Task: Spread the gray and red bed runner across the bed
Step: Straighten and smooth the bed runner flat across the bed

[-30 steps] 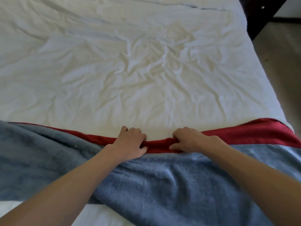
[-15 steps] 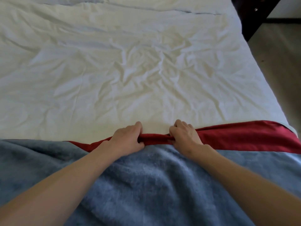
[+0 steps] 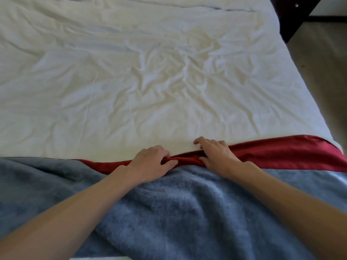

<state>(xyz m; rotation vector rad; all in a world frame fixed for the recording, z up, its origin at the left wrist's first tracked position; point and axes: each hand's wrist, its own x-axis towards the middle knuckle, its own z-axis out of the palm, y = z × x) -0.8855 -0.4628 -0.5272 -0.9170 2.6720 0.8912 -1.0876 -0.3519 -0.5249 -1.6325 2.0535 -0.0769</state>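
The bed runner (image 3: 187, 212) is fuzzy gray with a red satin border (image 3: 272, 156) along its far edge. It lies across the near end of the bed (image 3: 150, 81), which is covered by a wrinkled white sheet. My left hand (image 3: 150, 162) pinches a bunched fold of the red border between thumb and curled fingers. Just to its right, my right hand (image 3: 216, 152) lies on the border with its fingers stretched forward, the fingertips reaching onto the white sheet. The gray part is rumpled between my forearms.
The bed's right edge drops to a beige floor (image 3: 323, 76). A dark wooden piece of furniture (image 3: 289, 14) stands at the top right beside the bed. A seam of another white layer (image 3: 225, 9) runs across the far end.
The runner's red edge has moved a little farther up the bed. My right hand's fingers have uncurled and stretched forward over the border; my left hand keeps its pinch.
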